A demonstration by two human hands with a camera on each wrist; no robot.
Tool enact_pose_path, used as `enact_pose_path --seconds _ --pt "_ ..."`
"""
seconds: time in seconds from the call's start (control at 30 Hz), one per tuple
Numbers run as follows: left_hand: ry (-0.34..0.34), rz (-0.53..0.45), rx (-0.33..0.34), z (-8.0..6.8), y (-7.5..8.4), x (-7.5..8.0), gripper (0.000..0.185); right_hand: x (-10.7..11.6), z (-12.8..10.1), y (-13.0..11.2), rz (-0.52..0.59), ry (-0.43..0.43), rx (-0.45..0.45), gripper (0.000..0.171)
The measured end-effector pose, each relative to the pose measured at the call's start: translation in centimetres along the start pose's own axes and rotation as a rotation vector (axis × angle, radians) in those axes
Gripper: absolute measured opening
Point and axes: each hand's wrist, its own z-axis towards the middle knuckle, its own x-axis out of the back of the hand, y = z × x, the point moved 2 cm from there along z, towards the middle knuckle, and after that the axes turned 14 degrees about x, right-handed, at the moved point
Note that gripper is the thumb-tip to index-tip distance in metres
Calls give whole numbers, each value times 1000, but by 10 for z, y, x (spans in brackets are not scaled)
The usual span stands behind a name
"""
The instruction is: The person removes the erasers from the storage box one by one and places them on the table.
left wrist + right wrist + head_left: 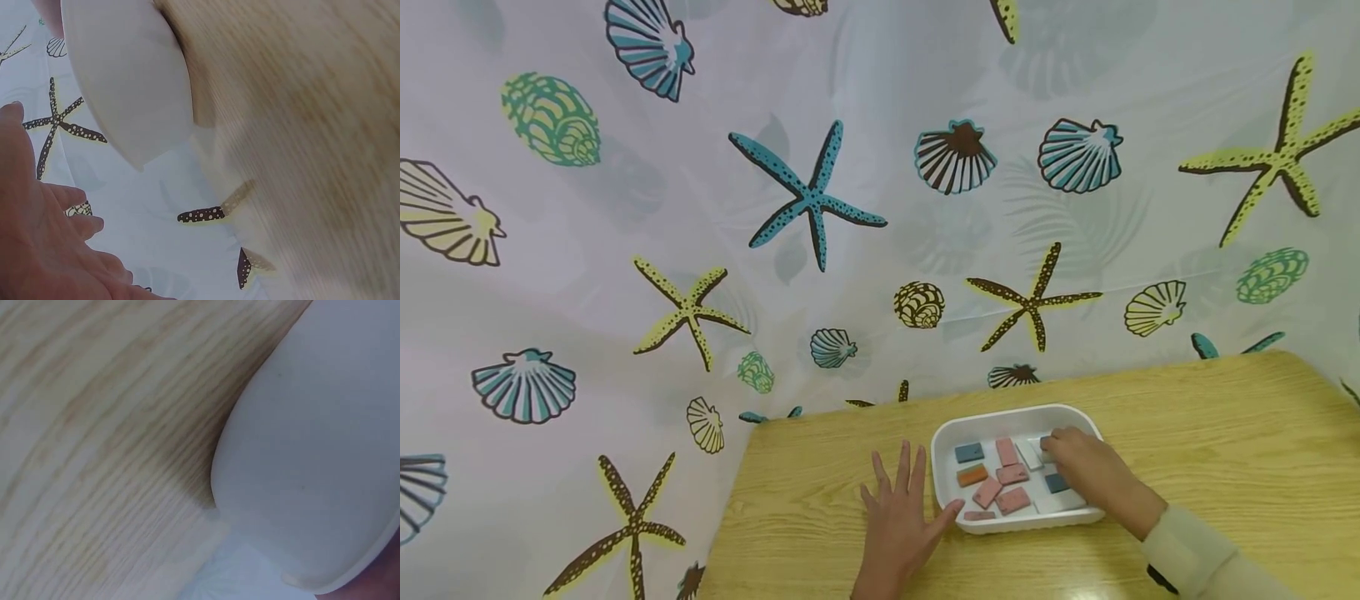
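Just under the right hand's (1086,467) fingertips sits a blue block (1044,444), in the back right part of the tray (943,521); the hand covers much of it, so which way its long axis runs cannot be told. That hand's fingers are curled down at the block, but whether they pinch it I cannot tell. The tray stands near the table's (805,500) back edge, its long axis running left to right along that edge.

Only the head view shows what lies inside: several pink blocks (1013,501) at mixed angles, an orange block (972,475) lying roughly crosswise near the left edge, and a white block (1028,456) pointing more or less front to back.

Beside the tray's left edge is the left hand (895,517), fingers spread and pointing toward the table's back edge, thumb by the tray's front left corner; contact there is unclear. The left wrist view adds its palm side, and both wrist views the tray's smooth outer wall. A pale sleeve (1198,550) covers the right forearm. Behind hangs a cloth (865,50) printed with shells and starfish.
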Motion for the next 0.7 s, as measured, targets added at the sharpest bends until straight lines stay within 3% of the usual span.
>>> enact_pose_path --seconds 0.17,0.3,0.53,0.7 --pt "28 13 -22 0 2 4 88 -2 2 3 -1 -26 -14 17" --pt "11 13 -19 0 3 4 88 -3 2 3 -13 -32 -6 17" --pt "-92 -112 11 -1 7 -4 80 -2 3 3 -26 -18 8 16" --pt "-72 -161 35 -2 10 -10 65 2 4 -1 10 10 28 17"
